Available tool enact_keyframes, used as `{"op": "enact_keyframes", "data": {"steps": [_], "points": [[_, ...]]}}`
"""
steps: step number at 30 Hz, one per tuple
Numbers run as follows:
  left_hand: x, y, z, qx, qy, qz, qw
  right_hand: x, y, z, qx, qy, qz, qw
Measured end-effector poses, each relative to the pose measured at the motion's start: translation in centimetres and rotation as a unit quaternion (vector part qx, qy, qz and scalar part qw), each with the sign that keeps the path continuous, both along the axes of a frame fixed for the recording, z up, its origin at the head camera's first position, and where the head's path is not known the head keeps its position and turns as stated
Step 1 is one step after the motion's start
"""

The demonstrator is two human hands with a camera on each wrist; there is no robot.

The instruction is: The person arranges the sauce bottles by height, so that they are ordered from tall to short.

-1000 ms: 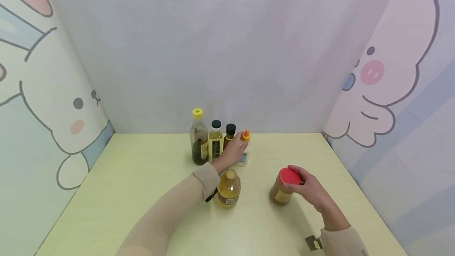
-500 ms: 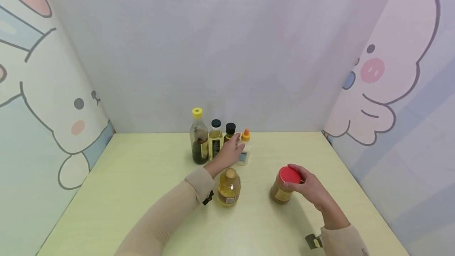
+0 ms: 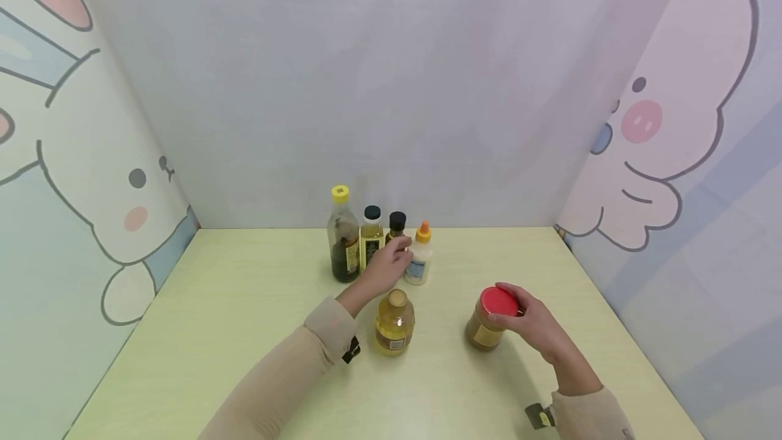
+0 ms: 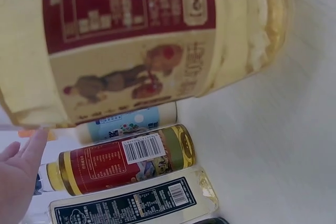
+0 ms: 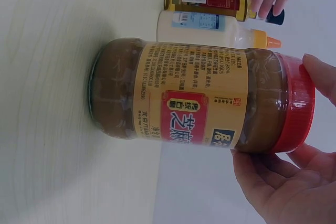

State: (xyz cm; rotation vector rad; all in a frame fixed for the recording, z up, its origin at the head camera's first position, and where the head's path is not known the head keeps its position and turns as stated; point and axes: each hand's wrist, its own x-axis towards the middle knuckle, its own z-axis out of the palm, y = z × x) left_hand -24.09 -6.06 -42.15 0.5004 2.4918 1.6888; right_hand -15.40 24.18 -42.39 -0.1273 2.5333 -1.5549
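My right hand grips a sesame paste jar by its red lid, thumb and fingers on opposite sides. The brown jar stands on the table at the right. My left hand reaches over the back row, fingers loosely extended and holding nothing. It is nearest to a black-capped bottle and a white squeeze bottle with an orange tip, partly covering the black-capped one. In the left wrist view, fingers show beside the bottle necks.
A stout bottle of yellow liquid stands in front of the row, close to my left wrist. At the row's left are a tall yellow-capped bottle of dark liquid and a dark-capped oil bottle. A pale wall rises behind the table.
My left hand has drawn back from the orange-tipped squeeze bottle, moving left and toward me, its fingers now apart from that bottle's cap. My right hand and the sesame paste jar have stayed put.
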Motion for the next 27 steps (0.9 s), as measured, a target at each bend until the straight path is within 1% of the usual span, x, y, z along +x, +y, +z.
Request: {"op": "enact_keyframes", "data": {"steps": [4,7,14,21,27], "points": [[0.7,-0.5,0.0,0.013,-0.006,0.008,0.9999,0.0,0.0,0.0,0.0,-0.002,-0.001,1.0],[1.3,-0.7,-0.1,0.019,-0.004,0.008,0.9998,-0.1,0.0,0.1,-0.002,-0.004,-0.002,1.0],[2.3,-1.1,-0.5,0.04,-0.008,0.014,0.9991,0.0,0.0,0.1,-0.004,0.0,0.003,1.0],[3.5,-1.5,-1.1,0.055,0.015,0.017,0.9982,0.2,-0.1,0.2,-0.006,0.0,0.001,1.0],[4.5,-1.9,-1.3,0.06,0.015,0.025,0.9978,0.1,-0.1,0.1,-0.007,-0.001,0.001,1.0]]}}
